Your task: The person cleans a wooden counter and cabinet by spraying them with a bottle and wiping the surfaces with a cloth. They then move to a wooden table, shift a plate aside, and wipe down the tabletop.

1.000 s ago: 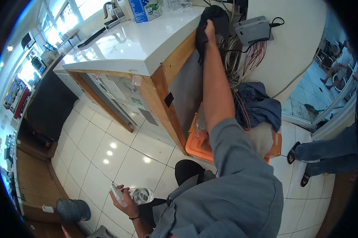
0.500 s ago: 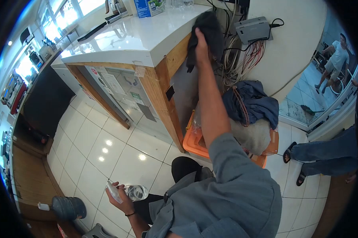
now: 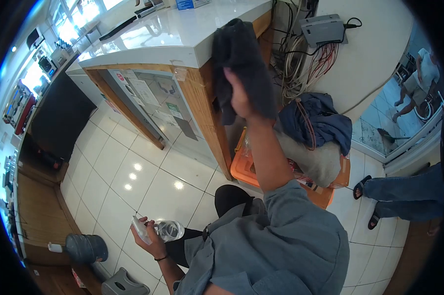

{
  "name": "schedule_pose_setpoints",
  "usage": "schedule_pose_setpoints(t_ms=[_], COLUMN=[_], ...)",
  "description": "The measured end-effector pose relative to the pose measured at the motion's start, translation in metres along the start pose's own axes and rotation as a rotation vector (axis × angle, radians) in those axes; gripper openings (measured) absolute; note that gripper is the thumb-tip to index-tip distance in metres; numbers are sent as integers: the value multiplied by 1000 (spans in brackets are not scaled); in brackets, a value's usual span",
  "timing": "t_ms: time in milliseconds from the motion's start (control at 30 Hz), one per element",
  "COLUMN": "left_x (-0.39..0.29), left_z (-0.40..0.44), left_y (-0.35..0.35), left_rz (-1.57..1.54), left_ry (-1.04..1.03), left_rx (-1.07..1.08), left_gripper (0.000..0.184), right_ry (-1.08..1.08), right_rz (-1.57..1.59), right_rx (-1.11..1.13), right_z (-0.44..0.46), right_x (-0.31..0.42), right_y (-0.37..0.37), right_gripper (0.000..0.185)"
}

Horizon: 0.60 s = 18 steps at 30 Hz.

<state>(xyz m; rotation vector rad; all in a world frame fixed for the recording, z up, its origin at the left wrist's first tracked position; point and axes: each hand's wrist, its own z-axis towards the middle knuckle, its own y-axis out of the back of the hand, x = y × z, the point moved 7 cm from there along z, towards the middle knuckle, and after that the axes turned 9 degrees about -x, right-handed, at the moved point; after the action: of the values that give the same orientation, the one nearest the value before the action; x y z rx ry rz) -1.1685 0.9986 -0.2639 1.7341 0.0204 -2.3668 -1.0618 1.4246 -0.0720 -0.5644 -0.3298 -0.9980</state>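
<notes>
My right hand (image 3: 240, 97) presses a dark grey cloth (image 3: 242, 59) against the side of the counter (image 3: 180, 54), near its front corner. The cloth hangs over the wooden edge and hides part of it. Low on the left, my left hand (image 3: 150, 240) is closed around the neck of a clear spray bottle (image 3: 168, 230), which lies tilted on its side in the air. The bottle's white trigger head (image 3: 139, 228) points away from me.
An orange crate (image 3: 244, 169) with a blue garment (image 3: 315, 120) and grey cloth on it stands below. Cables and a grey network box (image 3: 322, 30) are on the wall. Another person's legs (image 3: 404, 189) stand at right. A water jug (image 3: 85, 247) and grey stool (image 3: 124, 284) are lower left.
My right hand has brought the cloth down and left along the counter's side, closer to the front corner. The left hand keeps its hold on the spray bottle, almost unmoved.
</notes>
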Motion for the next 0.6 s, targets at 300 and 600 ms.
schedule_pose_setpoints(t_ms=[300,600], left_x=[6,8], left_z=[6,3], left_y=[-2,-15], left_rz=[53,16], left_ry=[-4,6], left_rx=[-13,-44], left_gripper=[18,19], right_ry=[-351,-541], right_rz=[375,496], right_rx=[-231,-383], right_z=[58,140], right_x=[-104,-207], right_y=[-3,38], right_gripper=[43,38])
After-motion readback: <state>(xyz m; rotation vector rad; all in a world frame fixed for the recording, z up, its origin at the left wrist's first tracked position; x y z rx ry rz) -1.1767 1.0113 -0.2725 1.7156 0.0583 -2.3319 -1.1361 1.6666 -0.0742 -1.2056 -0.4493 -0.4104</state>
